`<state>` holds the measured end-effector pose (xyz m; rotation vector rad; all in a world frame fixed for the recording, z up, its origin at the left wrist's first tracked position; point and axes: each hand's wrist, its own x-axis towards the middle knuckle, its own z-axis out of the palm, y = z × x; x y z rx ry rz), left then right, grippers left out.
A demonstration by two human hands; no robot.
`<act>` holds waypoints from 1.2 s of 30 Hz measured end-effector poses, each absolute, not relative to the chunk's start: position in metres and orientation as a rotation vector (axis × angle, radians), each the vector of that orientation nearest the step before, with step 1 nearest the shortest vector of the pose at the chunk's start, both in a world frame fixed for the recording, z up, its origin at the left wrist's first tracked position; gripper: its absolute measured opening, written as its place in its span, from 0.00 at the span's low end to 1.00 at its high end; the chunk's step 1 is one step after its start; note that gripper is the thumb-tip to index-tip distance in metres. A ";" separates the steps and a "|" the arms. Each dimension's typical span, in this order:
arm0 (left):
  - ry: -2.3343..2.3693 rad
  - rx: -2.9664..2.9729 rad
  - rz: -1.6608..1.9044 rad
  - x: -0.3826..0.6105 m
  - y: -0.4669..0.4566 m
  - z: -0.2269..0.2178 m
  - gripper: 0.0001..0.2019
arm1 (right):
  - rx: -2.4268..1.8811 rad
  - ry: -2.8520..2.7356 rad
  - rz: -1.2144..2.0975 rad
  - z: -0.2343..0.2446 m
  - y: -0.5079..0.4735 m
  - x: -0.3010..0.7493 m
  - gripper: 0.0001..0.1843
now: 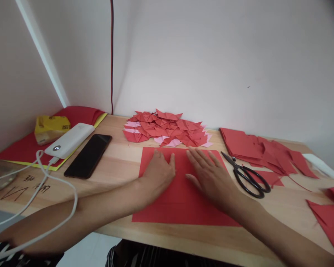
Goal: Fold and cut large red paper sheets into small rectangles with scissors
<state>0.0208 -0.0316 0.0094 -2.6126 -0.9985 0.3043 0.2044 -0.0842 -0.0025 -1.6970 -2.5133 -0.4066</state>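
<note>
A large red sheet of paper (167, 213) lies flat on the wooden table in front of me, with a faint crease line across its lower part. My left hand (159, 172) rests on the left half of the sheet, its fingers slightly bent and the thumb held apart. Palm down, my right hand (207, 172) lies on the right half with its fingers stretched out. Nothing shows in either hand. Scissors with black handles (246, 178) lie just right of the sheet, blades partly apart. Behind the sheet spreads a pile of folded red and pink paper pieces (167, 129).
At left are a black phone (88, 155), a white power bank (69, 141) with a white cable (75, 196), and a yellow packet (51, 128) on red and yellow paper. Cut red paper pieces (242, 144) lie at right along the wall, with more red pieces (330, 217) nearer me.
</note>
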 end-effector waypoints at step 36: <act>-1.129 -2.608 0.074 0.017 -0.036 -0.013 0.23 | -1.606 -2.412 -0.691 -0.018 -0.076 0.196 0.29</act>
